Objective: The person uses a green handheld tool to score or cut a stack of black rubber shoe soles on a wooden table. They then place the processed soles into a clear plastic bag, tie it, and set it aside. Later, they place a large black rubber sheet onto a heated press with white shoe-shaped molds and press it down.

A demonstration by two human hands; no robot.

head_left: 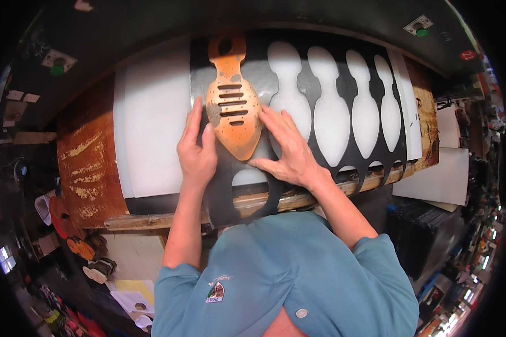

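An orange cutting die (240, 133), with a narrow neck, slots across its middle and a pointed near end, lies on a black sheet (253, 70). Along its left edge my left hand (197, 154) rests with fingers stretched forward, the thumb close to the die's side. My right hand (289, 149) is spread at the other side, fingertips touching the right edge and thumb beside the pointed end. Both hands are open, with the die between them. To the right, the sheet has several cut-out holes of the die's outline, showing a white surface (330, 112) beneath.
A dark machine beam (236, 14) spans the far side, bearing a green button (57, 70) at left and another green button (421, 32) at right. A worn brown board (90, 163) lies left of the white board (152, 123). Dark stacked sheets (421, 236) stand lower right.
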